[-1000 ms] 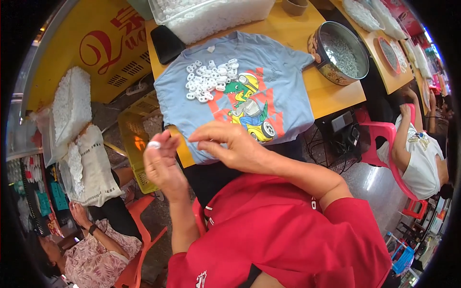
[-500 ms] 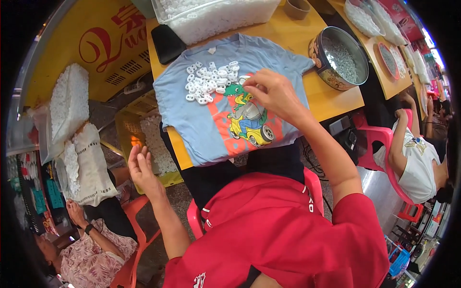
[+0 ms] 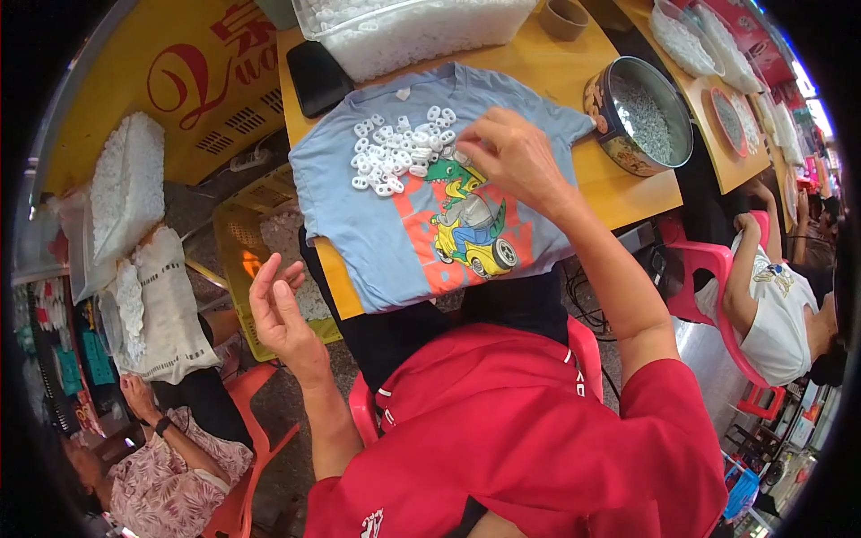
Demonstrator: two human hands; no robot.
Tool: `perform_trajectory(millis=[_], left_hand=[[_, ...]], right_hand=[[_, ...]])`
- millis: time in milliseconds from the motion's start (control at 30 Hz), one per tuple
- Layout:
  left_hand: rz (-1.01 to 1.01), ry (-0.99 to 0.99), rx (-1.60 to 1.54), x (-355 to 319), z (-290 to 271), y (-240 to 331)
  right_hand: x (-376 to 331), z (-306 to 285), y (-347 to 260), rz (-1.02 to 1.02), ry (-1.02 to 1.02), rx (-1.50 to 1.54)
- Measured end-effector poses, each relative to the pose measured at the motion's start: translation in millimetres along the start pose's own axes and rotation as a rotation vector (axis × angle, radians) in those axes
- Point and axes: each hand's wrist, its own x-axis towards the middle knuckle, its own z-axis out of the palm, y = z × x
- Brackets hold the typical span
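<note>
A pale blue T-shirt point(image 3: 359, 242) with a cartoon crocodile-and-car print lies spread over the front of the yellow table. On its upper part sits a loose pile of small white plastic pieces point(image 3: 392, 154) with two holes each. My right hand point(image 3: 516, 154) is over the shirt at the right edge of the pile, thumb and fingers drawn together; whatever lies between the fingertips is too small to make out. My left hand point(image 3: 285, 309) is in the air left of the table edge, palm up and fingers apart, with nothing in it.
Behind the shirt stand a clear tub point(image 3: 421, 45) of white pieces and a black phone-like slab point(image 3: 318, 79). A round tin point(image 3: 639, 115) of small metal-grey parts sits at the right. Below left is a yellow crate point(image 3: 235, 260). People sit on both sides.
My left hand has shifted slightly right, its fingers turning. My right hand has stayed by the pile, its fingertips slightly higher. Some white pieces at the pile's upper edge look rearranged.
</note>
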Motion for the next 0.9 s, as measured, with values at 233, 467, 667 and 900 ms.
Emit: perform_trajectory(millis=[233, 467, 667, 900], left_hand=[[0.053, -0.100, -0.022, -7.4, 22.4, 7.6], [0.136, -0.224, 0.019, -15.3, 36.4, 11.3], [0.195, -0.291, 0.074, -17.3, 41.6, 10.6], [0.231, -0.311, 0.129, -17.6, 43.5, 5.5]], right_hand=[[-4.2, 18.1, -10.2, -0.136, 0.047, -0.045], [-1.7, 14.3, -13.6, -0.180, -0.005, -0.075], [-1.9, -4.8, -6.7, -0.214, -0.112, -0.084], [1.0, -0.8, -4.6, -0.152, -0.059, -0.068]])
